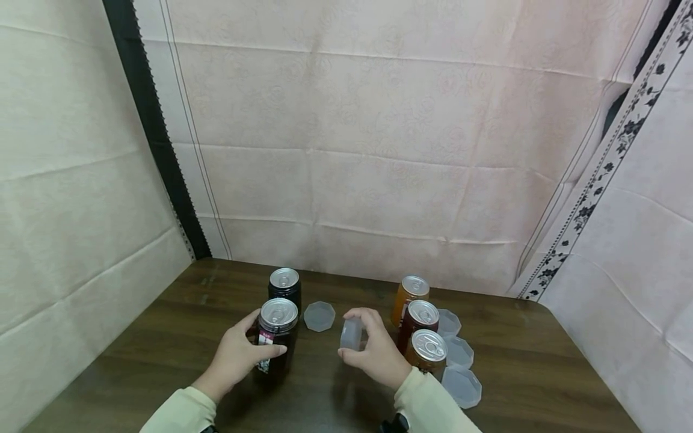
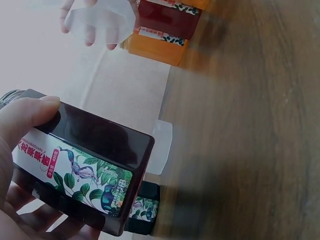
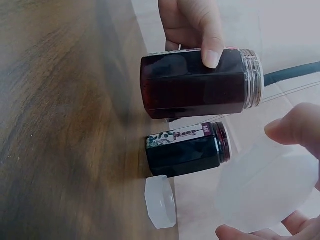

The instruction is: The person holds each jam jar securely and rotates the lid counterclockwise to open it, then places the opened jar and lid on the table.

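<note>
My left hand (image 1: 234, 356) grips a dark jar (image 2: 107, 132) with a printed label and a silver pull-tab top, holding it upright, apparently just above the table. Thumb and fingers lie on opposite sides of it. To the right, my right hand (image 1: 379, 352) pinches a translucent, many-sided plastic lid (image 1: 351, 334) on edge by its rim, apart from the jar. Behind the held jar stands a second dark jar (image 3: 185, 149), also with a silver top. Beside that one a similar loose lid (image 1: 319, 316) lies on the table.
Right of my right hand, an orange jar (image 1: 414, 288), a dark red jar (image 1: 421, 317) and an amber jar (image 1: 429, 349) stand in a row. Three loose lids (image 1: 462, 386) lie along their right side. Pale cloth (image 1: 346, 120) hangs around the brown wooden table (image 1: 530, 373).
</note>
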The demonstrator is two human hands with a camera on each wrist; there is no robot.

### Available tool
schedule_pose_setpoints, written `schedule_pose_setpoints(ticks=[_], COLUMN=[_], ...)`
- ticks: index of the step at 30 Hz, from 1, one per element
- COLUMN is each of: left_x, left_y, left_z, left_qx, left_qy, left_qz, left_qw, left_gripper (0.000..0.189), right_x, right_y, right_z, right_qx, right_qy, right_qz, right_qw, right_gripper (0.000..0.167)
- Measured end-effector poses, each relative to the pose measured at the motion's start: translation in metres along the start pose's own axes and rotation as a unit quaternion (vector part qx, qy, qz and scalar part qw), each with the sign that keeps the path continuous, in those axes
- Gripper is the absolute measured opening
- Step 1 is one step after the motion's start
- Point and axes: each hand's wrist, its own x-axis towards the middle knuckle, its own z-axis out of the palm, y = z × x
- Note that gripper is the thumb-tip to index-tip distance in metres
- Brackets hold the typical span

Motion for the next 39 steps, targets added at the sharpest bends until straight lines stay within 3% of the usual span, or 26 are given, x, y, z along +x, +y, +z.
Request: schedule_pose_setpoints(ticks=[20, 39], left_x=[0.010, 0.020], left_y=[-0.015, -0.025], left_z=[-0.011, -0.007], left_qx=[-0.022, 0.016], left_qy=[0.018, 0.046], left_qz=[-0.035, -0.031], left_qw=[0.9990, 0.9983], left_gripper=[0.094, 0.088], right_x=[0.006, 0.015], right_y=[0.009, 0.017], right_z=[0.009, 0.020], right_qx=[-0.002, 0.002], right_qy=[-0.001, -0.001], right_qz=[0.045, 0.080], right_qw=[0.9990, 0.9968], right_gripper=[0.059, 0.061])
